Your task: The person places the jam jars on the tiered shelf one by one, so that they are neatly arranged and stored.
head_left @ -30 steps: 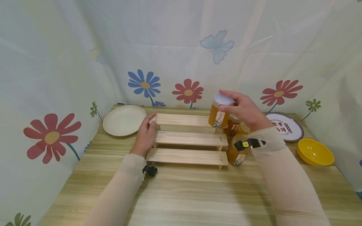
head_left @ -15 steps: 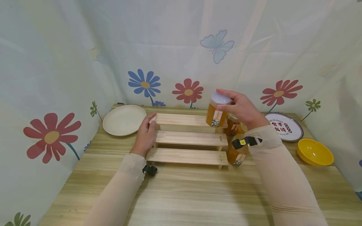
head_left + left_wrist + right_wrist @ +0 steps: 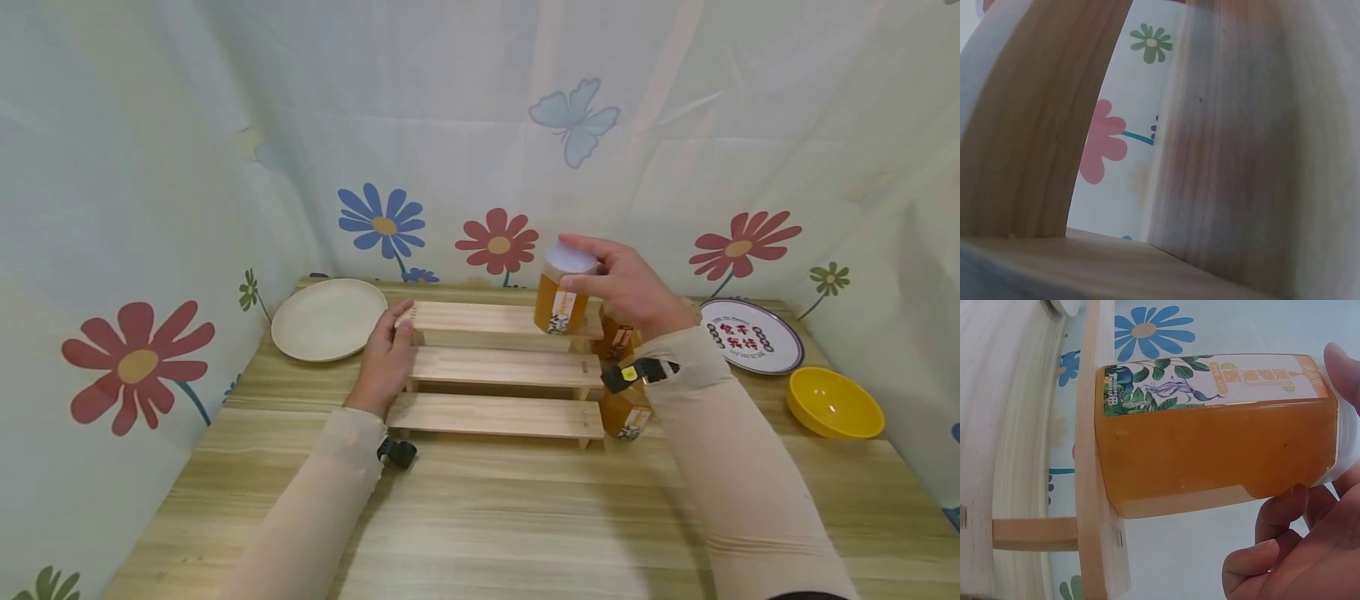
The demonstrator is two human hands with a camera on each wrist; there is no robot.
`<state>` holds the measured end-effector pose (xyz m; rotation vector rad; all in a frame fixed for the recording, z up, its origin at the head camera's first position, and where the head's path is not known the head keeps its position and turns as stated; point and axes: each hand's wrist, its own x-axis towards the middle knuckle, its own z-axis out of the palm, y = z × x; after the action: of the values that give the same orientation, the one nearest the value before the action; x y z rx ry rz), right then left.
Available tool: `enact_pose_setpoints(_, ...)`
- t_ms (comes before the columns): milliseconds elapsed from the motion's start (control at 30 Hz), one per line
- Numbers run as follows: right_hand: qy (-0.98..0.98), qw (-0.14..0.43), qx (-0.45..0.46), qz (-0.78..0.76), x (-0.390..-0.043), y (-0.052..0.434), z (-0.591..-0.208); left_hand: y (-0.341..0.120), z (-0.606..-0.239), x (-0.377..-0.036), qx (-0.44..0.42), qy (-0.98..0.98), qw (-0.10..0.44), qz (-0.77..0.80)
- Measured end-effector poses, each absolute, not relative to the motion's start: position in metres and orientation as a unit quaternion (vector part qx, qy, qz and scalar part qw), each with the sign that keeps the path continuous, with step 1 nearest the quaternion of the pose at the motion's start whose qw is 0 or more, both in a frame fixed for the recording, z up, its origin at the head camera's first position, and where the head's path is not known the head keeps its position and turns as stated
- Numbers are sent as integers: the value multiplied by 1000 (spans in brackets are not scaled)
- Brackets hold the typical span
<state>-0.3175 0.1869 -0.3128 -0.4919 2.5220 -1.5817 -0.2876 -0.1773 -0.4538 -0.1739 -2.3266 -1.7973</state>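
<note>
My right hand (image 3: 591, 275) grips an amber jar (image 3: 561, 298) by its white lid. The jar stands upright over the right end of the top step of a three-step wooden rack (image 3: 487, 317). In the right wrist view the jar (image 3: 1210, 437) has its base right at the top board (image 3: 1092, 487), but I cannot tell whether they touch. My fingers (image 3: 1285, 562) curl round the lid end. My left hand (image 3: 386, 350) rests with relaxed fingers against the rack's left end. The left wrist view shows only the rack's wood (image 3: 1260, 156) up close.
Two more amber jars (image 3: 617, 337) (image 3: 626, 412) stand just right of the rack, partly behind my right forearm. A cream plate (image 3: 328, 318) lies at the back left. A printed plate (image 3: 742, 335) and a yellow bowl (image 3: 834, 403) sit at the right. Flowered curtains close in the table.
My right hand has carried the jar leftwards, from beside the rack to over the right end of the top step. The left hand has stayed put.
</note>
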Motion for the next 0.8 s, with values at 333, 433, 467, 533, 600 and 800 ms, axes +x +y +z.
enact_pose_setpoints(333, 811, 66, -193, -548, -325, 175, -315, -177, -452, -286, -60, -792, 105, -599)
enact_pose_setpoints(433, 812, 63, -195, -546, -326, 173, -314, -177, -452, -287, -59, -794, 101, -596)
enact_pose_setpoints(467, 813, 63, -195, -546, -327, 172, -315, -177, -452, -288, -59, -794, 99, -597)
enact_pose_setpoints(533, 813, 64, -194, -545, -328, 170, -315, -177, -451, -287, -54, -793, 98, -599)
enact_pose_setpoints(600, 810, 67, -195, -548, -329, 167, -315, -177, -449, -287, -48, -790, 97, -604)
enact_pose_setpoints(800, 810, 67, -187, -552, -329, 159, -314, -171, -426, -274, -42, -790, 78, -607)
